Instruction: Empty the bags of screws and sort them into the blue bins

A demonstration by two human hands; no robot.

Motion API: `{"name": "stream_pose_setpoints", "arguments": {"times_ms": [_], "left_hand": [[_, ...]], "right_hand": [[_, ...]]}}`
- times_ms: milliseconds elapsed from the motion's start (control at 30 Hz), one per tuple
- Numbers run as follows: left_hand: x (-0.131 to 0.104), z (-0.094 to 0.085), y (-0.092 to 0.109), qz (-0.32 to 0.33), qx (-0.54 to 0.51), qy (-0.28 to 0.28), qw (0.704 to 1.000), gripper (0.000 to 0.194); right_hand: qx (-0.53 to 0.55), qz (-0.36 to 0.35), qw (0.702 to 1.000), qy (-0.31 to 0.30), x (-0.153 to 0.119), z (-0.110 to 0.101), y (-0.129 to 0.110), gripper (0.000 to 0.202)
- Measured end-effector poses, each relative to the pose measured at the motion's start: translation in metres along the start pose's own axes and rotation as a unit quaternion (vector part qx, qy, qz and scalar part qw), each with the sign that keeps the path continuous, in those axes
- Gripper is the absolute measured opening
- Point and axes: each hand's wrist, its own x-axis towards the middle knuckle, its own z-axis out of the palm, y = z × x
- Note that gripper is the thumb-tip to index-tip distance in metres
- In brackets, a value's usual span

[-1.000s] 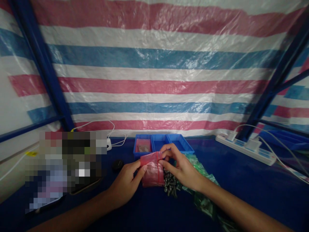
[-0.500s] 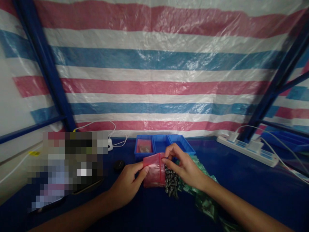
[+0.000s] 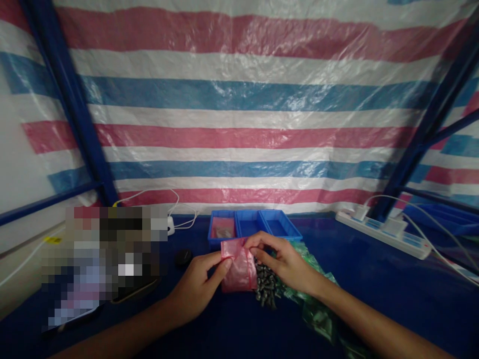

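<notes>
A pink plastic zip bag (image 3: 238, 271) is held up between both hands at the centre. My left hand (image 3: 205, 279) pinches its left edge between thumb and fingers. At the bag's upper right, my right hand (image 3: 275, 257) has its thumb and index finger closed on the top edge. Just right of the bag, partly under my right hand, lies a pile of dark metal screws (image 3: 266, 289). Green plastic bags (image 3: 318, 314) lie beyond the pile, partly behind my right forearm.
A blue three-compartment tray (image 3: 254, 224) stands behind the hands, with a pink bag in its left compartment. A white power strip (image 3: 385, 234) lies at the right. A round black object (image 3: 183, 257) and a blurred-out area are at the left.
My right hand has shifted slightly left along the bag's top, and its fingers lie lower. The bag's upper right corner is now folded inward.
</notes>
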Motion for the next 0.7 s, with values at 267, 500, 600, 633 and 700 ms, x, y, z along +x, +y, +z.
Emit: {"name": "stream_pose_setpoints", "arguments": {"times_ms": [267,500,600,633,700], "left_hand": [[-0.0010,0.0001,-0.0019,-0.004,-0.010,0.002,1.000,0.035],[-0.0012,-0.0005,-0.0048,-0.009,-0.001,-0.001,1.000,0.034],[-0.0007,-0.0010,-0.0063,-0.016,0.016,0.009,1.000,0.032],[-0.0005,-0.0014,-0.0062,-0.013,0.024,0.016,1.000,0.031],[0.0002,-0.0027,-0.0056,0.006,0.039,0.038,0.999,0.029]], "right_hand": [[0.018,-0.007,1.000,0.000,-0.0030,0.0006,0.0047,0.014],[-0.007,-0.016,1.000,-0.008,-0.0040,0.0005,0.0048,0.018],[-0.012,-0.020,1.000,-0.005,-0.0044,0.0009,0.0037,0.022],[-0.012,-0.019,1.000,-0.002,-0.0046,0.0012,0.0040,0.024],[-0.010,-0.012,1.000,0.005,-0.0049,0.0021,0.0053,0.027]]}}
